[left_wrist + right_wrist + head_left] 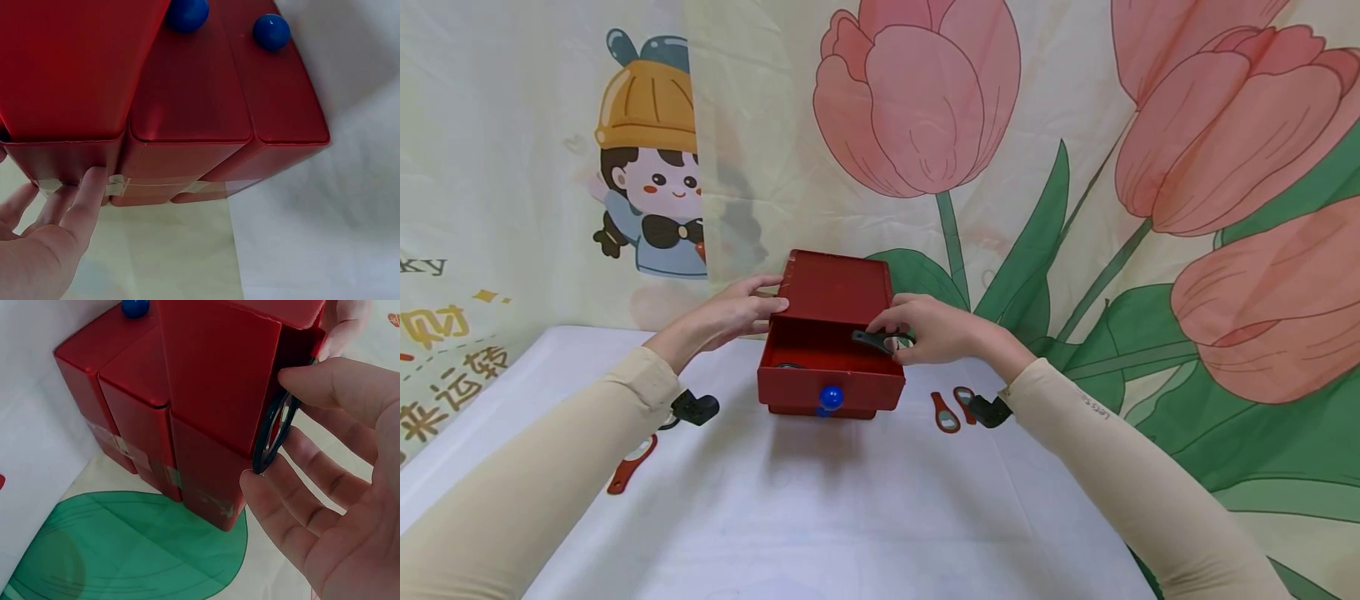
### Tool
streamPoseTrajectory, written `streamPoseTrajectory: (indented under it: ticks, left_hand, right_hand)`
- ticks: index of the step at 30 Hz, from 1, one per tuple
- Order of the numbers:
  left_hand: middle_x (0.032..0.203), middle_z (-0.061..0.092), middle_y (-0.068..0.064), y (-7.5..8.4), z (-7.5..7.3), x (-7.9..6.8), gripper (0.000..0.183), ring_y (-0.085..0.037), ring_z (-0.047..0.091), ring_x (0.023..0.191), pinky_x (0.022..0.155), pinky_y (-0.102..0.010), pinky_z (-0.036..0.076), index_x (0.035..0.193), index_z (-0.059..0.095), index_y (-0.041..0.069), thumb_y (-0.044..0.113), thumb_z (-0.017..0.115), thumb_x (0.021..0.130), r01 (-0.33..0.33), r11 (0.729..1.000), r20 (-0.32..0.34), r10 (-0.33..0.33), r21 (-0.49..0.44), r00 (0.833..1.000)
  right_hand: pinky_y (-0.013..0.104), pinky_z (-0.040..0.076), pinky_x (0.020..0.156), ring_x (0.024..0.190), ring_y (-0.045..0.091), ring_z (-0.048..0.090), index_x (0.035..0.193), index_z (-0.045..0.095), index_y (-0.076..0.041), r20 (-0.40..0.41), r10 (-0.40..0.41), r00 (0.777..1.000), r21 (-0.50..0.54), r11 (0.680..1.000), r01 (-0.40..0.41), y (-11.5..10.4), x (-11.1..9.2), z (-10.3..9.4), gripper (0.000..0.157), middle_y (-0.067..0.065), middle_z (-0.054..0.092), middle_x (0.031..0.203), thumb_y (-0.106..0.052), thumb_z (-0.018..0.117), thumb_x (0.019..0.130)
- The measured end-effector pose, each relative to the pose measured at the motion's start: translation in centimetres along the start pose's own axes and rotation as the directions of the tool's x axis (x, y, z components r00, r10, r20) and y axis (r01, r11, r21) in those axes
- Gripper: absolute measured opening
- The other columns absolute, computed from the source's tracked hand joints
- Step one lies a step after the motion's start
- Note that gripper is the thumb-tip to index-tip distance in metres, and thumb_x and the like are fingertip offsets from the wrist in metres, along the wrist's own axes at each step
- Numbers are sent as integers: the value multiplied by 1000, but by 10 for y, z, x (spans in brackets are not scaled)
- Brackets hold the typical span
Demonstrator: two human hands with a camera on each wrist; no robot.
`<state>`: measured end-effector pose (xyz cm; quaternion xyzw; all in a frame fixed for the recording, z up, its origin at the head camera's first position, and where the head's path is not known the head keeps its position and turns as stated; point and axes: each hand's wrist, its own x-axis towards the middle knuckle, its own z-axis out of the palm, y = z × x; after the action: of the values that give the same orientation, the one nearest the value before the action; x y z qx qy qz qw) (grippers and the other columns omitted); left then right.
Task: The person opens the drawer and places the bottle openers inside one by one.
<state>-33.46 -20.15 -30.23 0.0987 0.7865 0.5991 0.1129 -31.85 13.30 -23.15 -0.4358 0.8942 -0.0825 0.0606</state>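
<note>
A red drawer cabinet (837, 287) stands on the table with its top drawer (793, 385) pulled out, a blue knob (831, 397) on its front. My right hand (928, 327) pinches a black magnifying glass (871, 339) by its lens rim, over the right side of that drawer; the handle points left. In the right wrist view, thumb and fingertips meet the black rim (261, 459). Inside the drawer, a dark curved edge (788, 365) shows at the left. My left hand (741, 312) rests against the cabinet's left side, its fingertips (94, 178) touching the red wall.
Two red magnifying glasses (945, 414) lie right of the cabinet, and another red one (622, 477) lies at the left by my sleeve. Two lower drawers (187, 106) are closed. A printed curtain (917, 217) hangs close behind. White cloth (820, 517) covers the table.
</note>
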Motion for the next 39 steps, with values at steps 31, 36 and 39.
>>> streamPoseTrajectory:
  ticks: [31, 36, 39]
  left_hand:
    - [168, 34, -24, 1, 0, 0, 81, -47, 42, 150, 121, -57, 39, 172, 10, 12, 23, 59, 109, 2, 999, 11, -2, -41, 1000]
    - [168, 34, -24, 1, 0, 1, 81, -47, 42, 150, 121, -57, 39, 172, 9, 13, 23, 59, 109, 5, 999, 10, -4, -45, 1000]
    - [168, 34, -24, 0, -1, 2, 81, -47, 42, 150, 121, -57, 39, 172, 9, 13, 24, 60, 109, 8, 999, 9, -7, -48, 1000]
  right_hand:
    - [30, 51, 79, 104, 21, 57, 137, 71, -13, 67, -53, 996, -10, 998, 54, -11, 28, 14, 43, 8, 61, 113, -9, 69, 95]
    - [30, 51, 80, 104, 21, 57, 137, 71, -14, 77, -54, 996, -12, 998, 55, -12, 29, 16, 42, 8, 62, 114, -8, 69, 95]
    - [30, 53, 81, 103, 20, 59, 136, 71, -13, 89, -61, 994, -3, 998, 61, -13, 29, 18, 42, 9, 62, 115, -7, 68, 95]
